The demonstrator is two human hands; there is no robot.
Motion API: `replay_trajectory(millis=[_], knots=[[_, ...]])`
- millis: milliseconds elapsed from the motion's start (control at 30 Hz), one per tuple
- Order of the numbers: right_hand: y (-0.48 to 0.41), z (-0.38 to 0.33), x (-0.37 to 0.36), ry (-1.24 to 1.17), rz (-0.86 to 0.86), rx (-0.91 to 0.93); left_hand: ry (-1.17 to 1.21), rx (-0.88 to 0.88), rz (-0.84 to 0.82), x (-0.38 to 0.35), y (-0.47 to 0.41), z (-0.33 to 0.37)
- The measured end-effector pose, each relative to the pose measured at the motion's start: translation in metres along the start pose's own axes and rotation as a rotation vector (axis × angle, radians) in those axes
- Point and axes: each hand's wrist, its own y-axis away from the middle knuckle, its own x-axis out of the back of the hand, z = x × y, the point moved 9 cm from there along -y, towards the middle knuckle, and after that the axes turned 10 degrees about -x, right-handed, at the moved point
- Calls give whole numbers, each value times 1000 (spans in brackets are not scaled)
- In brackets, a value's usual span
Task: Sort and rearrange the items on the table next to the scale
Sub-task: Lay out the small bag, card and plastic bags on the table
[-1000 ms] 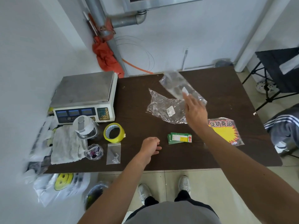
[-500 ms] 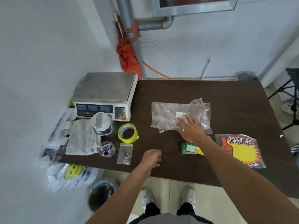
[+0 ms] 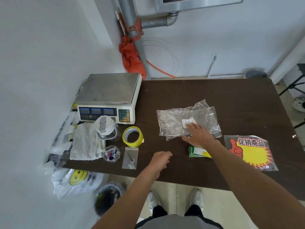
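Clear plastic bags [image 3: 175, 123] lie flat in a stack on the dark brown table [image 3: 231, 96]. My right hand [image 3: 198, 135] rests on their near edge with fingers straight. My left hand [image 3: 160, 160] hovers loosely curled over the table's front, holding nothing. A stack of green cards [image 3: 197, 152] lies partly under my right wrist. A red and yellow promotion sign [image 3: 250, 152] lies to the right. The scale [image 3: 108, 98] stands at the table's back left.
In front of the scale are a yellow tape roll [image 3: 132, 137], a small bag of screws [image 3: 130, 157], a small clear cup [image 3: 112, 153], a white cloth [image 3: 86, 142] and a clear lidded container [image 3: 105, 128]. Plastic bags [image 3: 76, 180] and a bin [image 3: 107, 197] are on the floor at left.
My right hand brought a lifted clear bag down onto the other bags and now rests flat on the stack. My left hand stayed in place.
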Motion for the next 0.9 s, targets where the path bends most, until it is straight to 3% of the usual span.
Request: replay_trajectory(millis=[233,500,700,900], knots=[[36,-3,20,-119,225,43,-3,10,-10,-13,-12,18],[94,20,39,-214,660,128,-73,-31,-115,-63,-17,27],[94,74,14,-292,534,-170,-171,-105,-89,-78,-26,40],[83,107,-30,-448,137,-493,-234,-147,-48,-80,-32,43]])
